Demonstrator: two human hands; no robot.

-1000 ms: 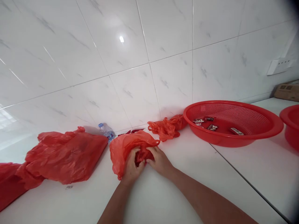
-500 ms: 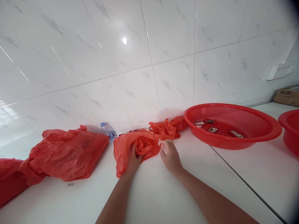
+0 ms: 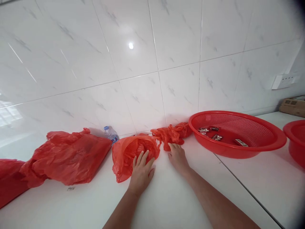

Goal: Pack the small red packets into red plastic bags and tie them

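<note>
In the head view, a red plastic bag (image 3: 121,159) lies with its wide mouth facing me and crumpled film inside. My left hand (image 3: 141,173) has its fingers spread over the front of that mouth, holding nothing. To the right, my right hand (image 3: 178,159) is just off the bag, its thumb apart from its bent fingers. Its fingertips are at the lower edge of a crumpled red plastic bag (image 3: 170,135) by the wall; whether they touch it I cannot tell.
Full red bags (image 3: 71,156) occupy the left side of the white table (image 3: 162,203). A plastic bottle (image 3: 111,134) stands against the tiled wall. At right is a red perforated basket (image 3: 221,152) with several small wrapped packets (image 3: 217,137), beside another red container (image 3: 296,143) and a cardboard box (image 3: 293,106).
My left hand has come out of the bag's mouth and spread its fingers over its front. My right hand has left the bag's right edge and shifted right, its pinch opened. The bag's mouth has widened.
</note>
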